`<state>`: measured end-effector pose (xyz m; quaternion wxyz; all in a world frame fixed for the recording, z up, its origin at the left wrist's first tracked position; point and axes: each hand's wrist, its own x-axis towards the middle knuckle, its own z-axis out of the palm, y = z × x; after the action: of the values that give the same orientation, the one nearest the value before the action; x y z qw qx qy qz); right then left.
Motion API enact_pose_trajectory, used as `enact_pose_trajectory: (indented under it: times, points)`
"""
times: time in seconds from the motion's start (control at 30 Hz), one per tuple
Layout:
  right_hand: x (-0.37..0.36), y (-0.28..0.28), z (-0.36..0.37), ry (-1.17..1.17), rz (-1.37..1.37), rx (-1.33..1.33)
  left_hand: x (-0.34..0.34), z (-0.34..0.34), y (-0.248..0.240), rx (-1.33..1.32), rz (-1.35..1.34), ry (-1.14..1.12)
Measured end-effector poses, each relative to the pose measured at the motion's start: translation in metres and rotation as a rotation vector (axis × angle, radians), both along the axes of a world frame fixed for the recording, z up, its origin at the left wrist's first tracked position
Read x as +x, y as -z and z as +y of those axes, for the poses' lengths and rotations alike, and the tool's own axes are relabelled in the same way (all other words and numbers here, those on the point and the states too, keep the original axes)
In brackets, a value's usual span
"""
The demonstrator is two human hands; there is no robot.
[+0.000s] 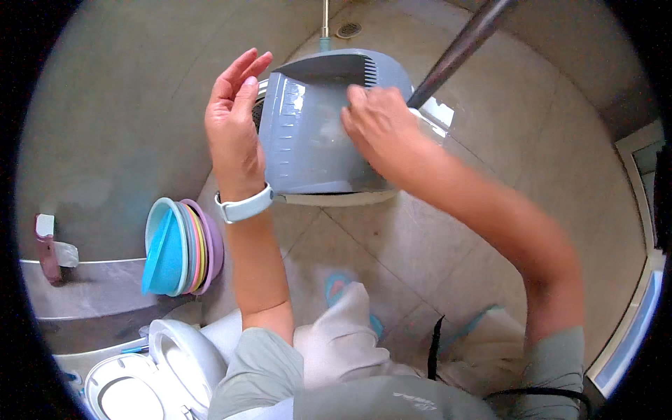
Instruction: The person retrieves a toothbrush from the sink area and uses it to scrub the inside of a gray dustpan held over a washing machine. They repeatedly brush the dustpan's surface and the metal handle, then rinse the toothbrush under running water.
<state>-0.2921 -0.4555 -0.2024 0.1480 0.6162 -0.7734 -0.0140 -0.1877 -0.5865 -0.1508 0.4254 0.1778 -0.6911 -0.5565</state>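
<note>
A grey dustpan (308,133) with comb teeth along its upper right side lies tilted in front of me. My right hand (378,122) is curled over the pan's inner face near the teeth, fingers closed. Whatever it may hold is hidden. My left hand (236,119) is raised beside the pan's left edge, fingers stretched up and apart, palm toward the pan; a pale watch band (245,204) circles that wrist. Beneath the pan, a whitish rim (343,200) shows, its object mostly covered.
A dark pole (458,56) slants from the pan's right side to the upper right. Behind stands a thin metal handle (325,21) near a floor drain (348,30). Left are stacked coloured basins (189,245), a ledge (105,287) and a white toilet (129,392).
</note>
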Motion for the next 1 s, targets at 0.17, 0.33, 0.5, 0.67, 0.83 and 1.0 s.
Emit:
enact_pose_trajectory:
  times: [0.17, 0.33, 0.5, 0.67, 0.83, 1.0]
  points:
    - [0.007, -0.011, -0.048, 0.06, 0.024, 0.403, 0.007, -0.007, 0.005, 0.119, 0.068, 0.04]
    - [-0.006, -0.009, -0.041, 0.012, -0.149, 0.296, 0.002, -0.019, 0.024, 0.095, 0.046, 0.104]
    - [-0.014, 0.014, 0.029, -0.023, -0.269, -0.318, 0.011, -0.017, 0.035, -0.043, -0.069, 0.088]
    - [-0.037, 0.003, 0.137, -0.031, -0.12, -0.477, 0.017, 0.006, 0.032, -0.135, -0.188, 0.116]
    - [-0.089, -0.031, 0.17, -0.031, 0.086, -0.852, -0.003, 0.021, 0.029, -0.136, -0.209, 0.214]
    - [-0.103, -0.008, 0.161, -0.15, -0.044, -0.6, -0.018, 0.049, 0.017, -0.112, -0.259, 0.306]
